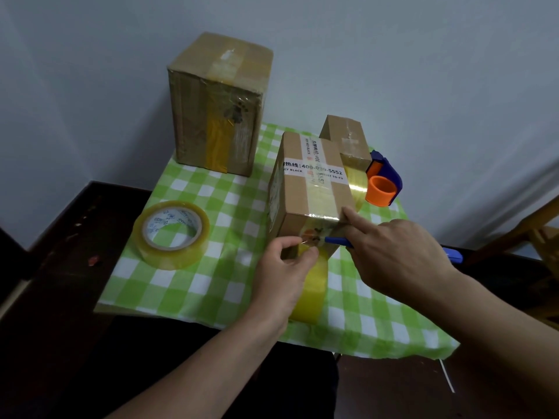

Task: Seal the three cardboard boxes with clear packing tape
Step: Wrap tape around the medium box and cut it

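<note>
A labelled cardboard box lies in the middle of the green checked cloth, with clear tape running over its top and down its near end. My left hand pinches the tape strip at that near end. A roll of clear tape hangs from the strip under my left hand. My right hand holds a blue utility knife with its tip at the tape, index finger resting on the box's corner. A tall taped box stands at the back left. A small box lies behind the labelled one.
A second roll of clear tape lies flat on the cloth to the left. A blue and orange tape dispenser sits at the right behind the boxes. The wall is close behind. A wooden chair stands at the right.
</note>
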